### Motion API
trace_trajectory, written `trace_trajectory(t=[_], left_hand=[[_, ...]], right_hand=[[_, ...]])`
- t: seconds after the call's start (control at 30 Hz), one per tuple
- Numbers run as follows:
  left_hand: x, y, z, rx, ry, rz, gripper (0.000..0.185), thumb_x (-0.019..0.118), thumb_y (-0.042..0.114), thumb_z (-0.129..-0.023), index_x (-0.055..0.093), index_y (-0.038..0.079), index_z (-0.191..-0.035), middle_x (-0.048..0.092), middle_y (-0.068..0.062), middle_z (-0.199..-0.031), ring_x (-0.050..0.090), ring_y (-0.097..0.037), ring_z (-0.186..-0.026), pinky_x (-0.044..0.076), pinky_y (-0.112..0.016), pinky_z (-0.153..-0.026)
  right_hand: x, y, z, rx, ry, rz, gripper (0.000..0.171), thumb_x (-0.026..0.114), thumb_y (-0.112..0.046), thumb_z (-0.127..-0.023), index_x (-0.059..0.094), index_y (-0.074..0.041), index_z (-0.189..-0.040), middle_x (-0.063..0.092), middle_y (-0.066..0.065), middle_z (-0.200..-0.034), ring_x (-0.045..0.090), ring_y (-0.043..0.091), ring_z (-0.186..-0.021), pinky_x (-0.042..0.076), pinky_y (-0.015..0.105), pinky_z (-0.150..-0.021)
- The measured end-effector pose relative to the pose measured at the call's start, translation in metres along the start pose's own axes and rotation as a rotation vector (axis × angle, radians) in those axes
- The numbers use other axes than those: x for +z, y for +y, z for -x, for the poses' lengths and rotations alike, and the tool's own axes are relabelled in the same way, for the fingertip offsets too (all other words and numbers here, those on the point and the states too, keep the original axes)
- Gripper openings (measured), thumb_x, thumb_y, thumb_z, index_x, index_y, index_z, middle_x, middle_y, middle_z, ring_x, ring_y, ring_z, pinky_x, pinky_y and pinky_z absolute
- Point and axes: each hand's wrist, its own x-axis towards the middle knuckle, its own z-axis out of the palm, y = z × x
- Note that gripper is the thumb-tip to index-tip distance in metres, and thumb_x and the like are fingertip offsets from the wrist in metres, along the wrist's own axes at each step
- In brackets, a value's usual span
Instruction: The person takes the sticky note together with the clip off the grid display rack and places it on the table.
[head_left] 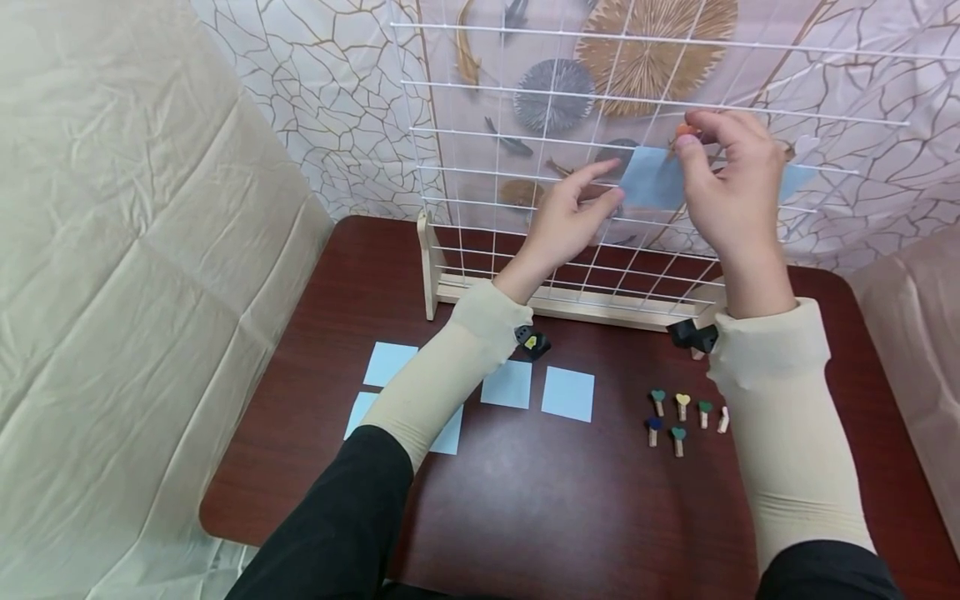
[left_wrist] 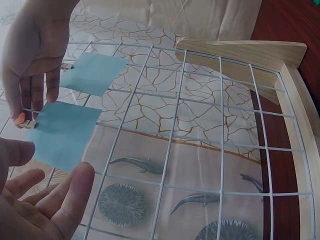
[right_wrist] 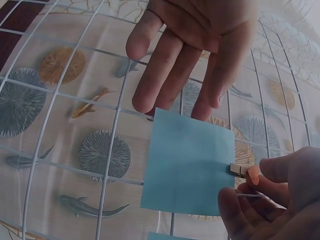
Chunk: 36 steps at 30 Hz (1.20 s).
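A light blue square of paper point(head_left: 651, 178) hangs against the white wire grid point(head_left: 480, 173). On its edge sits a small wooden clothespin point(right_wrist: 239, 170) with an orange heart, which the right hand point(head_left: 731, 175) pinches between thumb and forefinger. By the paper's opposite edge is the left hand point(head_left: 572, 208), its fingers spread and loosely bent, gripping nothing. In the left wrist view, a second blue paper point(left_wrist: 95, 74) hangs farther along the grid beside the right hand. A pale heart clip point(head_left: 806, 147) shows near it in the head view.
Several heart clothespins point(head_left: 682, 406) lie at the table's right. More blue papers point(head_left: 567, 394) lie on the dark table point(head_left: 525, 508), some partly under the left forearm. A wooden base point(head_left: 570, 307) carries the grid, with a patterned cloth point(head_left: 300, 75) behind it.
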Motion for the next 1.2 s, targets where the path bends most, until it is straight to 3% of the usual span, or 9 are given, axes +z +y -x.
trace_trajectory(t=[0.17,0.3,0.43,0.7,0.87,1.03,1.2], left_hand=[[0.003,0.001,-0.002,-0.034,0.003,0.014,0.043,0.062,0.014,-0.108,0.057,0.007,-0.15,0.075,-0.015,-0.117,0.075,-0.027,-0.098,0.058,-0.031,-0.059],[0.006,0.003,-0.004,-0.06,0.018,0.0,0.038,0.062,0.016,-0.109,0.06,0.008,-0.146,0.076,-0.013,-0.116,0.076,-0.025,-0.094,0.059,-0.034,-0.06],[0.009,0.003,-0.005,-0.073,0.039,-0.018,0.031,0.062,0.016,-0.109,0.065,0.006,-0.138,0.077,-0.01,-0.115,0.076,-0.018,-0.087,0.059,-0.034,-0.06],[0.013,0.0,-0.008,-0.052,0.061,-0.047,0.026,0.062,0.015,-0.108,0.067,0.001,-0.13,0.075,-0.01,-0.12,0.076,-0.013,-0.081,0.06,-0.029,-0.061],[0.015,-0.001,-0.008,-0.03,0.083,-0.057,0.024,0.062,0.014,-0.109,0.068,0.0,-0.126,0.075,-0.012,-0.119,0.078,-0.017,-0.08,0.06,-0.028,-0.062],[0.016,-0.002,-0.007,-0.001,0.105,-0.084,0.021,0.061,0.013,-0.109,0.068,-0.001,-0.123,0.074,-0.013,-0.118,0.078,-0.02,-0.076,0.06,-0.026,-0.063],[0.017,-0.004,-0.007,0.018,0.109,-0.104,0.02,0.06,0.012,-0.109,0.067,-0.001,-0.123,0.074,-0.013,-0.119,0.077,-0.017,-0.074,0.06,-0.024,-0.065]], right_hand=[[0.002,0.002,-0.001,-0.025,0.013,0.036,0.024,0.066,-0.012,-0.102,0.079,-0.001,-0.119,0.069,-0.01,-0.103,0.054,-0.008,-0.097,0.038,0.015,-0.076],[0.003,0.002,-0.001,-0.038,0.019,0.058,0.024,0.066,-0.012,-0.103,0.079,0.0,-0.118,0.074,0.007,-0.108,0.051,-0.011,-0.095,0.036,0.017,-0.081],[0.003,0.002,-0.001,-0.047,0.02,0.081,0.023,0.065,-0.012,-0.104,0.079,0.0,-0.117,0.075,0.015,-0.108,0.048,-0.013,-0.093,0.035,0.019,-0.085],[0.003,0.004,-0.002,-0.035,0.026,0.078,0.021,0.065,-0.013,-0.104,0.08,0.0,-0.112,0.075,0.006,-0.104,0.049,-0.014,-0.092,0.035,0.022,-0.089],[0.003,0.004,-0.002,-0.025,0.029,0.075,0.021,0.065,-0.013,-0.104,0.08,0.0,-0.111,0.071,-0.008,-0.099,0.05,-0.014,-0.092,0.035,0.021,-0.088],[0.003,0.004,-0.002,-0.017,0.03,0.067,0.021,0.066,-0.014,-0.104,0.08,0.001,-0.11,0.072,-0.006,-0.099,0.05,-0.014,-0.092,0.036,0.022,-0.09],[0.003,0.003,-0.002,-0.008,0.033,0.056,0.021,0.066,-0.013,-0.104,0.08,0.001,-0.11,0.062,-0.023,-0.094,0.051,-0.013,-0.092,0.036,0.021,-0.088]])
